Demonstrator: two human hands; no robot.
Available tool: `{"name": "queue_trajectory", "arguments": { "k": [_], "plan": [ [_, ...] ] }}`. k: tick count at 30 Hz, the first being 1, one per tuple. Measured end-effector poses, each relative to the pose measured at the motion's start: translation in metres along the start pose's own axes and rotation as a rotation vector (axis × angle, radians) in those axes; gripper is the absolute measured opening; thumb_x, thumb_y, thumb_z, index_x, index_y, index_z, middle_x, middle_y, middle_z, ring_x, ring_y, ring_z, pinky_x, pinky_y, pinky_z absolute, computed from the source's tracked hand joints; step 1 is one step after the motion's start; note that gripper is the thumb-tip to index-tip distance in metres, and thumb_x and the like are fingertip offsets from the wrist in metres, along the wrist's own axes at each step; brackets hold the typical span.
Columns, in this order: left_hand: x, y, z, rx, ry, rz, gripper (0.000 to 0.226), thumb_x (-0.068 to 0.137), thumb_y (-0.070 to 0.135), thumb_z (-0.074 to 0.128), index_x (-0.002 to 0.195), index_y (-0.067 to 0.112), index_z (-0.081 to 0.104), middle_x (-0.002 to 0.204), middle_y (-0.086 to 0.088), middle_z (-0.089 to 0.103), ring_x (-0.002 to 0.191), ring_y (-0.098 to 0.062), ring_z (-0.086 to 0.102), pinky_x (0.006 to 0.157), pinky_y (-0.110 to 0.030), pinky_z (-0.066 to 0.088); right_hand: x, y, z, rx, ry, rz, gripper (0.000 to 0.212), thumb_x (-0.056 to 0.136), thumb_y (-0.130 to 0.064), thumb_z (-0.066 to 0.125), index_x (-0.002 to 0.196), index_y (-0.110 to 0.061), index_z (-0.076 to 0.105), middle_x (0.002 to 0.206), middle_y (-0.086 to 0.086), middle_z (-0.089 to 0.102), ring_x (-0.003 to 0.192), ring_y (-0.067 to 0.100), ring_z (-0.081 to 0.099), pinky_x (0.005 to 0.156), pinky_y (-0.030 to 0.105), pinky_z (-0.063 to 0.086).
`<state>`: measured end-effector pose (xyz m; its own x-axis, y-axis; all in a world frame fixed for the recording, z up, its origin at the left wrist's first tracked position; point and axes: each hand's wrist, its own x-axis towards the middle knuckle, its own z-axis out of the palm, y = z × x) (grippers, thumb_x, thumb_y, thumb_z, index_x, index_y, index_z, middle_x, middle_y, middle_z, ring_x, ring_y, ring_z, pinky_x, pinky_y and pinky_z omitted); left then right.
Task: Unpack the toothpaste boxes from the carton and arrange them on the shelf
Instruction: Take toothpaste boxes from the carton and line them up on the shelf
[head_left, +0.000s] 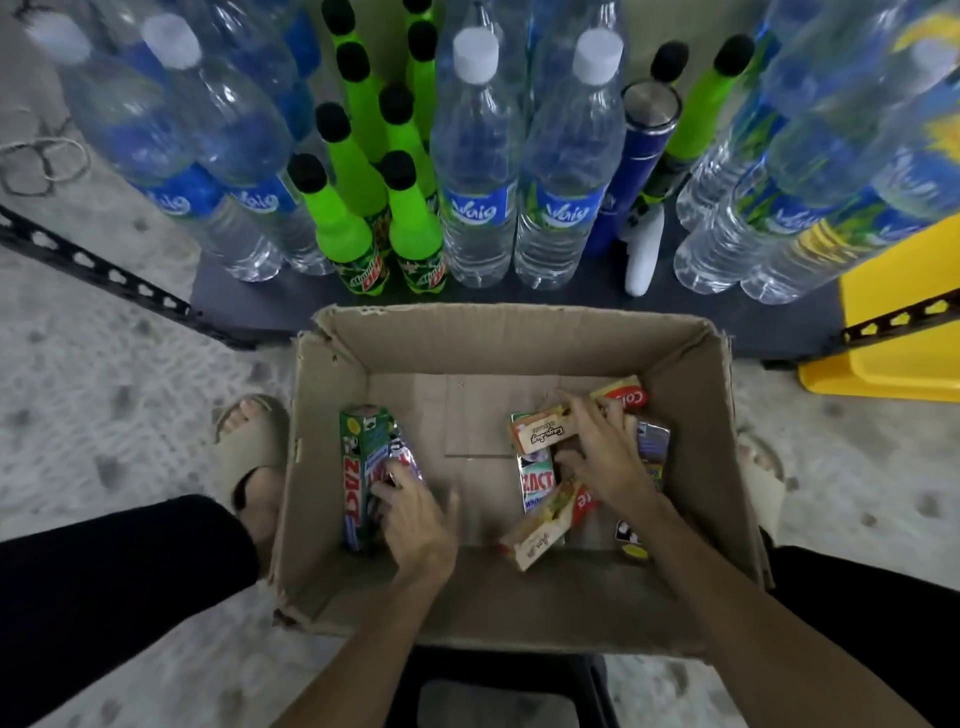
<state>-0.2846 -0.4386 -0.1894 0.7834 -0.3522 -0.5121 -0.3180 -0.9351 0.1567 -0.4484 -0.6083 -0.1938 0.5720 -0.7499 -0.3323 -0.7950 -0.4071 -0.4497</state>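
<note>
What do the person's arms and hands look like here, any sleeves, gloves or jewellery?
Both forearms are bare up to the bottom edge of the frame, with no sleeves showing. The left hand and right hand wear no gloves, and no rings, watch or bracelets are visible.

Carton (332, 467): matt brown corrugated cardboard with torn edges; toothpaste boxes (363, 457): glossy printed card; water bottles (475, 171): clear glossy plastic; floor (104, 389): rough speckled concrete.

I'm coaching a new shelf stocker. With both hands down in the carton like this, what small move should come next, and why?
Probably lift the left hand with the green toothpaste boxes it grips out of the carton; that hold looks settled, while the right hand is among loose boxes.
</note>
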Motion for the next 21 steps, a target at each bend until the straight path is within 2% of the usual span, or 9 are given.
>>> {"name": "queue_trajectory", "arguments": {
  "k": [3,5,7,9,12,14,16,21],
  "plan": [
    [0.002,0.007,0.005,-0.024,-0.006,0.009,0.093,0.086,0.044,0.074,0.146,0.011,0.01,0.139,-0.032,0.039,0.111,-0.041,0.06,0.09,-0.046,0.055,0.006,0.005,0.004,-0.045,0.019,-0.046,0.081,0.084,-0.011,0.074,0.152,-0.03,0.034,0.146,-0.005,0.047,0.126,0.018,0.031,0.098,0.035,0.026],
    [0.004,0.009,0.005,-0.013,0.016,0.021,0.092,0.088,0.031,0.074,0.144,0.015,0.003,0.136,-0.031,0.041,0.109,-0.041,0.061,0.09,-0.046,0.055,0.01,0.003,0.007,-0.014,0.051,-0.024,0.079,0.082,-0.007,0.074,0.149,-0.03,0.04,0.142,-0.006,0.05,0.123,0.018,0.033,0.096,0.036,0.027],
    [0.004,0.007,0.004,-0.051,0.032,0.049,0.089,0.088,0.018,0.074,0.142,0.02,0.003,0.134,-0.029,0.044,0.106,-0.042,0.063,0.087,-0.047,0.056,0.011,0.002,0.008,0.014,0.075,-0.038,0.076,0.081,-0.006,0.075,0.146,-0.03,0.043,0.14,-0.007,0.053,0.12,0.017,0.035,0.091,0.033,0.026],
    [-0.001,0.006,0.0,-0.111,0.024,0.117,0.087,0.087,0.013,0.073,0.143,0.02,0.007,0.133,-0.025,0.047,0.107,-0.039,0.064,0.085,-0.046,0.057,0.009,0.003,0.008,0.022,0.104,-0.094,0.069,0.084,-0.012,0.075,0.143,-0.03,0.046,0.138,-0.008,0.056,0.119,0.016,0.038,0.088,0.03,0.024],
    [-0.005,0.003,-0.002,-0.203,0.029,0.245,0.087,0.088,0.014,0.073,0.151,0.014,0.013,0.137,-0.018,0.051,0.118,-0.031,0.061,0.094,-0.044,0.056,0.007,-0.001,0.004,0.057,0.138,-0.155,0.055,0.087,-0.029,0.074,0.138,-0.027,0.053,0.135,-0.008,0.06,0.119,0.018,0.042,0.087,0.031,0.024],
    [-0.007,0.006,-0.006,-0.254,0.032,0.307,0.088,0.091,0.018,0.071,0.155,0.01,0.012,0.14,-0.013,0.05,0.124,-0.024,0.057,0.101,-0.032,0.048,0.006,-0.006,-0.002,0.081,0.161,-0.165,0.052,0.086,-0.036,0.075,0.134,-0.029,0.056,0.132,-0.009,0.062,0.117,0.016,0.042,0.087,0.032,0.026],
    [-0.01,0.012,-0.015,-0.319,0.04,0.36,0.082,0.092,0.018,0.07,0.154,0.011,0.017,0.136,-0.01,0.052,0.122,-0.019,0.056,0.096,-0.023,0.042,0.004,-0.012,-0.01,0.091,0.19,-0.178,0.051,0.083,-0.042,0.077,0.129,-0.031,0.058,0.127,-0.012,0.064,0.111,0.011,0.039,0.083,0.031,0.024],
    [-0.029,0.02,-0.048,-0.374,0.116,0.454,0.073,0.092,0.026,0.07,0.151,0.019,0.028,0.133,0.0,0.052,0.116,-0.01,0.053,0.091,-0.022,0.041,-0.005,-0.028,-0.033,0.12,0.305,-0.21,0.05,0.079,-0.048,0.078,0.125,-0.032,0.063,0.124,-0.014,0.063,0.105,0.005,0.031,0.078,0.031,0.02]
  ]
}}
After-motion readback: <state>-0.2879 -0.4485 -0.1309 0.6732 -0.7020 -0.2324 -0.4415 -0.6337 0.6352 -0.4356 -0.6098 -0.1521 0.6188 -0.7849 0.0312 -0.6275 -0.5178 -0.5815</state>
